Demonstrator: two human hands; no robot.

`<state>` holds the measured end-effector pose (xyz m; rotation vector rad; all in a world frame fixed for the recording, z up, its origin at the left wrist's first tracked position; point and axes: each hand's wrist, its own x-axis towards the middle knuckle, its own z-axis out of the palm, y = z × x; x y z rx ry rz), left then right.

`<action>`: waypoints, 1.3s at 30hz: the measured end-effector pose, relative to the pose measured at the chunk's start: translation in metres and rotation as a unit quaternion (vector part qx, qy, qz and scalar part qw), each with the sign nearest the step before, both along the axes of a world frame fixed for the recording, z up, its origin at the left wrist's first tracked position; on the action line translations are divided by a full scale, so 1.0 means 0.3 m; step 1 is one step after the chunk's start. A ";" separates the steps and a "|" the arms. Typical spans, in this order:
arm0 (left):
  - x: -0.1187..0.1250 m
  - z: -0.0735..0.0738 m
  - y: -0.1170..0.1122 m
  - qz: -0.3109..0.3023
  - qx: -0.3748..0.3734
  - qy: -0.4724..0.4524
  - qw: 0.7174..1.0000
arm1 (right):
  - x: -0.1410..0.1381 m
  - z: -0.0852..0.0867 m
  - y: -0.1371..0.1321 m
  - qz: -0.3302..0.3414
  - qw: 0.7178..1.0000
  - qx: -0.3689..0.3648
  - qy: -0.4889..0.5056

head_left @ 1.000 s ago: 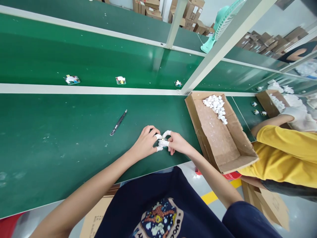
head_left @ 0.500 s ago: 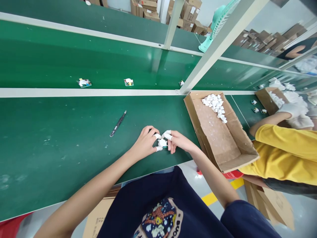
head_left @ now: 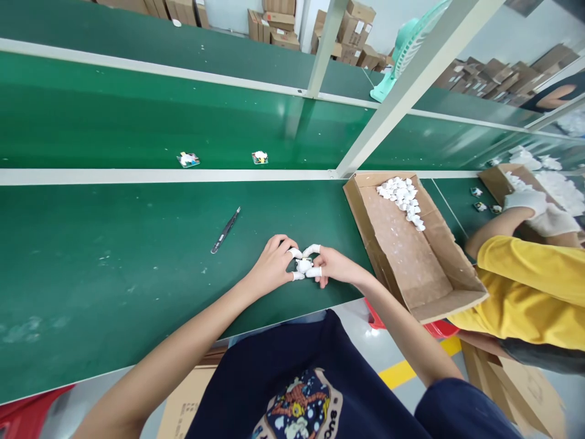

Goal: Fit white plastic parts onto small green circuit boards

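Note:
Between my hands, just above the near part of the green bench, is a small circuit board with a white piece [head_left: 304, 266] on top. My left hand [head_left: 276, 262] grips its left side between thumb and finger, both tips in white finger cots. My right hand [head_left: 329, 266] has its cotted thumb and finger closed on the right side of the same board. Most of the board's edges are hidden by the fingertips. Dark tweezers [head_left: 225, 230] lie on the bench to the left of my hands.
To the right stands an open cardboard box [head_left: 425, 268] holding a heap of small white pieces [head_left: 402, 198]. Two boards, one at left [head_left: 188, 160], travel strip beyond the pale rail [head_left: 159, 177]. A slanted post [head_left: 388, 116] rises behind the box. A co-worker in a yellow sleeve [head_left: 530, 262] works at far right.
My right thumb and finger have spread to the near and far parts of the board's right side. The boards beyond the rail have shifted right. The view has moved slightly.

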<state>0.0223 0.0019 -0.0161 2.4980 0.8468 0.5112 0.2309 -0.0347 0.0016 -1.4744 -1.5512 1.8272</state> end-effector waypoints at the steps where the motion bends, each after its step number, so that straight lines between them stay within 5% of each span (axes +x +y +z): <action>1: 0.000 0.000 0.000 -0.001 0.001 0.004 1.000 | 0.000 0.000 -0.007 -0.008 1.000 0.015 -0.019; 7: -0.004 0.000 -0.006 -0.003 0.008 0.007 1.000 | -0.026 -0.017 -0.025 -0.016 0.997 0.039 -0.061; 12: -0.009 0.005 -0.013 -0.008 0.009 -0.001 1.000 | -0.058 -0.045 -0.045 -0.026 0.973 0.120 -0.194; 15: -0.014 0.018 -0.017 -0.001 0.011 -0.001 1.000 | -0.049 0.023 -0.072 0.009 0.960 0.162 -0.229; 18: -0.019 0.033 -0.023 -0.005 0.020 0.001 1.000 | 0.005 0.155 -0.065 0.043 0.933 0.239 -0.267; 22: -0.014 0.046 -0.042 -0.002 0.011 -0.007 1.000 | 0.097 0.285 0.117 0.033 0.890 0.368 -0.266; 26: -0.030 0.085 -0.027 0.042 0.008 -0.003 0.999 | 0.075 0.254 0.493 0.084 0.852 0.413 -0.312; 31: -0.192 0.190 0.183 0.202 0.058 0.032 0.977 | -0.057 0.131 0.852 0.096 0.845 0.399 -0.342; 34: -0.345 0.232 0.385 0.358 0.059 0.109 0.926 | -0.095 0.062 0.925 0.094 0.844 0.398 -0.348; 39: -0.519 0.228 0.641 0.458 0.013 0.164 0.874 | -0.067 -0.020 0.957 0.066 0.833 0.408 -0.369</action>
